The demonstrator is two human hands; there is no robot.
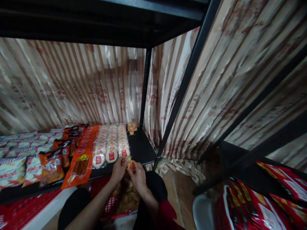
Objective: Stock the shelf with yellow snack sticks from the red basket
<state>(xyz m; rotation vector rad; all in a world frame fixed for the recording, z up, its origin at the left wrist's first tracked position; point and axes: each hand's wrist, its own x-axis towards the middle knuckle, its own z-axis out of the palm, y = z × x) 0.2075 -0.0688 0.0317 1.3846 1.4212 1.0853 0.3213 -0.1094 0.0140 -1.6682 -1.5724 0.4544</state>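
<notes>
Both grips closed: left hand (120,169) and right hand (138,176) pinch one small yellow plastic-wrapped packet (130,164) at the fingertips. Packet sits just in front of the front edge of the black, flat, smooth shelf (143,146), above a red perforated plastic basket (110,203). Its long axis runs roughly away from the person, far end tipped slightly left; printed face too blurred to read. Basket holds yellowish wrapped pieces (128,200), too dim to count. On the shelf: 3 columns of round white discs in clear glossy film (111,156), red labels on the front ones; left of those, flat orange packs with a clear window (81,166), overlapped, 1 fully visible. Further left, puffy orange-and-black pillow bags (51,166), count unclear. Back corner: at least 3 little yellow packets (131,129). Behind, pleated shiny beige striped fabric (100,86).
</notes>
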